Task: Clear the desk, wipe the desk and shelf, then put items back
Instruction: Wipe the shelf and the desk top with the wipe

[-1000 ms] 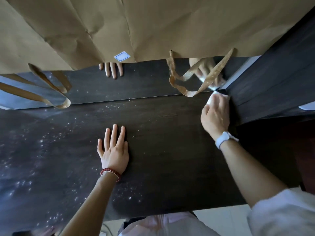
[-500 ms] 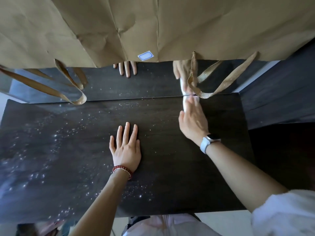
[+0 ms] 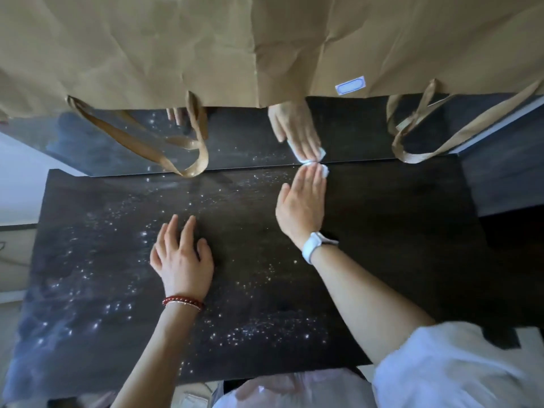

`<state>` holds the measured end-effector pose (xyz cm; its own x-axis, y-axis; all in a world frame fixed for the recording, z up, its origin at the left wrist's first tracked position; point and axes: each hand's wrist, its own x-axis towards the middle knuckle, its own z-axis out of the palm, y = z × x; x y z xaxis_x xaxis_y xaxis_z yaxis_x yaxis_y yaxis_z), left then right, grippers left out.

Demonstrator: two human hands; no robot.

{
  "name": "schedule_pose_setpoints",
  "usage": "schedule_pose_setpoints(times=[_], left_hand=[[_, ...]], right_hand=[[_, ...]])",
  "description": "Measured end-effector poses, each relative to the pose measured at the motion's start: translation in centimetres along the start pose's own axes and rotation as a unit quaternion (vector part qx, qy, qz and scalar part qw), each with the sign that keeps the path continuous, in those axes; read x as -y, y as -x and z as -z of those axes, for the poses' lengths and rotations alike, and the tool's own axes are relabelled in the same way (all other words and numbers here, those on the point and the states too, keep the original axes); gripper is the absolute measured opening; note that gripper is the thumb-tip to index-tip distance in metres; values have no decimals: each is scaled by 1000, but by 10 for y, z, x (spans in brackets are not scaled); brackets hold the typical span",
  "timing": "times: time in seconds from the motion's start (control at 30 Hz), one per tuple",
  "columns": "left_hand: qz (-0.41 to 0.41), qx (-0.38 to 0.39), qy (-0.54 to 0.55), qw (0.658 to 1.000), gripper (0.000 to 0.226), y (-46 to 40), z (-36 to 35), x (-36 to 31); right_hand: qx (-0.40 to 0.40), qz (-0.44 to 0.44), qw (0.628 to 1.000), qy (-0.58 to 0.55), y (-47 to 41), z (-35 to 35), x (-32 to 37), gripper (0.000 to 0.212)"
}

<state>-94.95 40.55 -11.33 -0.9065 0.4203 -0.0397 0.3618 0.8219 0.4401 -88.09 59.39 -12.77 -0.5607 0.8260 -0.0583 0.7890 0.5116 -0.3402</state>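
Pressing a white cloth [image 3: 323, 169] flat against the far edge of the bench [image 3: 382, 231], the right hand [image 3: 301, 207] has its fingers straight and held together, the cloth peeking out past the fingertips right where the dark top meets a glossy back panel [image 3: 250, 136]. The left hand [image 3: 182, 260] rests near the middle of the bench, fingers spread and slightly bent, holding nothing. Pale specks dot the left half of the top. Overhead, 2 brown paper bags [image 3: 147, 48] hang, ribbon handles [image 3: 194, 154] dangling above the far edge.
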Motion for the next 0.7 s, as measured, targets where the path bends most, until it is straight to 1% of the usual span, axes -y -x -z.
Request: schedule_pose_setpoints(times=[0.13,0.23,0.3,0.37,0.4,0.43,0.47,0.53,0.6,0.67,0.7], left_hand=[[36,21,-15,999,56,-22,34,63],[26,68,-49,996,60,-25,46,93],[13,103,-67,992,63,-22,48,102],[-12,123,-85,989,64,-16,45,100],[-29,125,-91,988,64,-11,43,96],[-48,124,-92,987,64,-6,40,89],[-69,124,-91,986,64,-1,36,80],[-96,136,-89,982,64,11,26,64],[-103,146,-104,978,62,20,15,53],[-99,133,-124,978,59,23,8,49],[-97,124,-130,979,58,24,6,49]], right_hand=[[53,80,995,2,27,-36,107,61],[107,166,980,5,39,-57,164,57],[115,194,974,15,41,-59,177,55],[107,218,969,36,39,-51,157,53],[102,217,970,45,39,-45,137,53],[93,193,975,52,39,-36,112,53],[72,147,985,59,39,-26,81,54],[17,32,996,81,40,-3,9,57],[-16,-89,991,95,38,22,-55,63],[-25,-177,981,71,35,30,-76,63],[-26,-191,980,52,36,26,-67,58]])
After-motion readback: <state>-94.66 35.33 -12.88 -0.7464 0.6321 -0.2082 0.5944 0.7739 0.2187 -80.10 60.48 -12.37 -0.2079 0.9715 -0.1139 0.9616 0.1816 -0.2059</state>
